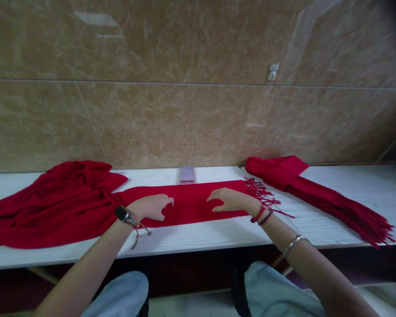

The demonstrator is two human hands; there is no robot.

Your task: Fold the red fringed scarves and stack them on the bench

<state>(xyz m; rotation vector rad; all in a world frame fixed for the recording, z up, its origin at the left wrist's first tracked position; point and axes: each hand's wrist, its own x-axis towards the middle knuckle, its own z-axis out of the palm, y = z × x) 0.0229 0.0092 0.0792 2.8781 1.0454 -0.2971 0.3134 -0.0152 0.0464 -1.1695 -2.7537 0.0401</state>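
Note:
A red scarf (188,204) lies along the white table, its middle part flat and its fringed end pointing right. My left hand (153,207) is over the flat part, thumb and fingers apart, near where the cloth turns into a crumpled heap at the left. Facing it, my right hand (231,200) is over the same flat strip close to the fringe, its thumb and fingers also apart. Nothing is held in either hand. Whether the fingertips touch the cloth I cannot tell.
At the right another red fringed scarf (277,174) lies loosely folded, its fringe near the table's front edge. A small pale flat box (187,175) sits at the back of the white table (218,231), against the tiled wall (185,123). My knees are below the front edge.

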